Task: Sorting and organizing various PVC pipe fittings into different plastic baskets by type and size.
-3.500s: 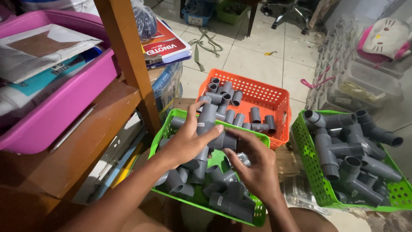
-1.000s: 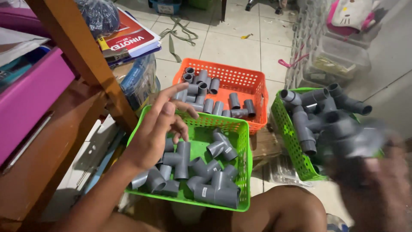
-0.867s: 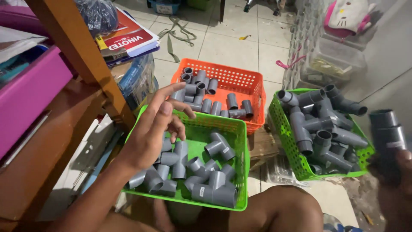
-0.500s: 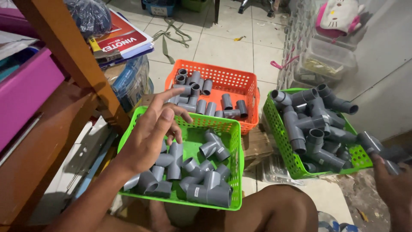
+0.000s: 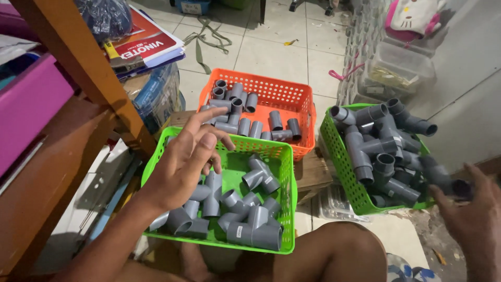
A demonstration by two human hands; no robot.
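Left hand [image 5: 182, 164] open, empty, fingers spread above near green basket [image 5: 284, 209]; grey tee fittings [image 5: 245, 209] heaped loose just below palm, within easy reach; right hand [image 5: 472, 211] open beside far green basket [image 5: 339, 156], fingertips touching one grey fitting [image 5: 443, 180] at pile's edge; orange basket [image 5: 305, 109] beyond

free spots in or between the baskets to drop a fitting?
Bare mesh in the near green basket far end, beside the left hand. Orange basket far right corner open. Right green basket heaped full. Gaps between baskets narrow.
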